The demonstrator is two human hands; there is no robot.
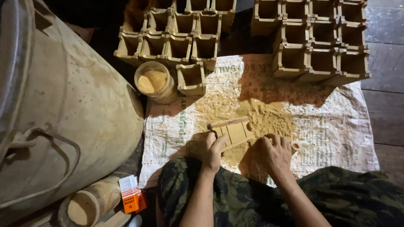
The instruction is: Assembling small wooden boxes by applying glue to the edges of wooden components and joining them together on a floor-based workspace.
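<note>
**On the woven sack, hands at a small wooden frame**

On the woven plastic sack (336, 138) spread over the dark plank floor (385, 63), I see a heap of fine tan powder (261, 117), loose and grainy. At its near edge lies a flat wooden frame (233, 131) with slatted compartments, dusted with the same powder. My left hand (213, 150) curls around the frame's near corner, thumb and fingers closed on its edge. My right hand (275, 153) is half curled, fingers bent down into the powder just beside the frame; I cannot tell whether it grips anything.

Beyond the heap stand two clusters of square wooden boxes (324, 42), open-topped and rough-cut, with one single box (191, 77) apart. Beside it sits a round clear jar (155, 82) part-filled with powder. A large, dull, dusty metal drum (71, 113) fills the left. Near it lie a second jar (86, 206) on its side and a small orange-and-white carton (132, 197). The room is dim.
</note>
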